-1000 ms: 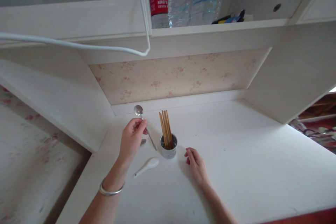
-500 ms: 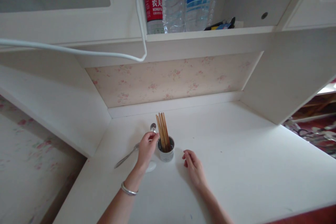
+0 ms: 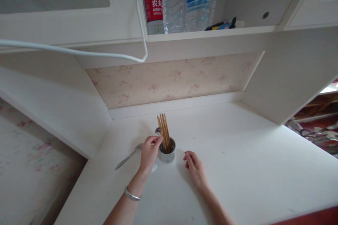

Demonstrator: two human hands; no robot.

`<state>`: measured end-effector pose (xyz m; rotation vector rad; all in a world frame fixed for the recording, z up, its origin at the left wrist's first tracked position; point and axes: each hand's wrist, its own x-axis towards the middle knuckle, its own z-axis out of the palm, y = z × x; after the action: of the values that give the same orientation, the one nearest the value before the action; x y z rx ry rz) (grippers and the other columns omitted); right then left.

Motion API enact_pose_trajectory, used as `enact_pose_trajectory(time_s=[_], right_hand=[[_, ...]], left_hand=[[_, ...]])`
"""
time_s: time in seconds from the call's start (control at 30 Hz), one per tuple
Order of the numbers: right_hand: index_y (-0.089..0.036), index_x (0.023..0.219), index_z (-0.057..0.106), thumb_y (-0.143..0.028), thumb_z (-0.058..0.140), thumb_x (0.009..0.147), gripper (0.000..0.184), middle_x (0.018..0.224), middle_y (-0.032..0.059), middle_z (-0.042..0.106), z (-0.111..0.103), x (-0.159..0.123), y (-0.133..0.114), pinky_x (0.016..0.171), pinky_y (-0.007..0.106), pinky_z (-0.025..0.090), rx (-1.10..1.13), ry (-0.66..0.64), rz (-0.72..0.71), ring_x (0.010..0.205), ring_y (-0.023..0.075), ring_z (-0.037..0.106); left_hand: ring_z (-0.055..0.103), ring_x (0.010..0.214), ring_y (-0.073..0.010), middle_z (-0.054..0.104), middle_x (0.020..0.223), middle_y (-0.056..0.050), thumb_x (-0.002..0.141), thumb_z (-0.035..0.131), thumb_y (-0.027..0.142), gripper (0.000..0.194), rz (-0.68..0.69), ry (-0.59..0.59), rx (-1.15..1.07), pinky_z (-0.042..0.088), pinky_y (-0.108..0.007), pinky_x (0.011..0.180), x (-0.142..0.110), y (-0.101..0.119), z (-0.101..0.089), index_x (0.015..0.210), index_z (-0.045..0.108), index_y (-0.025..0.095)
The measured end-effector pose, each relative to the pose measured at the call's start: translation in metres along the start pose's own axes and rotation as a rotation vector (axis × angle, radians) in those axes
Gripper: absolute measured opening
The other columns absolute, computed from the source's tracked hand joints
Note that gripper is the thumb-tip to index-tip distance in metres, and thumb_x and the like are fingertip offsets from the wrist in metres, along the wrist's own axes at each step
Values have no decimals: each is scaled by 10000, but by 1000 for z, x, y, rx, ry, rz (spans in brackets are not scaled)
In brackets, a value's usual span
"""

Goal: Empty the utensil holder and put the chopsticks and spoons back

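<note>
My left hand (image 3: 149,152) is closed in a pinch on a small metal spoon (image 3: 157,131), its rounded bowl pointing up. The fingertips are at the left rim of a grey-white cup (image 3: 167,158), where several wooden chopsticks (image 3: 164,132) stand leaning slightly left. The spoon's lower end is hidden by the hand and rim. To the right of the cup, my right hand (image 3: 194,168) rests on the table with its fingers curled in, nothing visible in them. Left of my left hand lies another metal utensil (image 3: 126,159). A white object (image 3: 154,167) shows partly behind my left wrist.
The white tabletop (image 3: 227,168) ends at a low back ledge and a right side panel (image 3: 287,74). Overhead, an open shelf (image 3: 211,34) holds several plastic bottles (image 3: 174,3). A white cable (image 3: 105,55) hangs in front of the cabinet.
My left hand has moved slightly right with the spoon, bringing it against the chopsticks at the cup's rim. The right hand has stayed in place.
</note>
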<state>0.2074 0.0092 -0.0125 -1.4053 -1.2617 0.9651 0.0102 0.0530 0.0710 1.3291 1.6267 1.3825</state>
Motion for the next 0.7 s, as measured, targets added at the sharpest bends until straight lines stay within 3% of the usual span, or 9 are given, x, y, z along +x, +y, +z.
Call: enact_pose_trajectory(time_s=[0.3, 0.7], right_hand=[[-224, 943, 621, -531, 448, 907, 354, 776, 29, 656, 0, 0, 3, 615, 299, 468, 5, -10, 1, 628, 187, 599], [-208, 978, 608, -535, 449, 902, 372, 802, 34, 646, 1, -1, 2, 628, 295, 457, 12, -29, 21, 642, 186, 580]], left_hand=[[617, 743, -183, 674, 823, -45, 707, 692, 464, 323, -9, 25, 36, 459, -296, 707, -2, -9, 0, 820, 652, 165], [606, 756, -176, 660, 861, -45, 715, 679, 513, 398, -103, -36, -21, 459, -284, 702, -16, -8, -9, 900, 619, 165]])
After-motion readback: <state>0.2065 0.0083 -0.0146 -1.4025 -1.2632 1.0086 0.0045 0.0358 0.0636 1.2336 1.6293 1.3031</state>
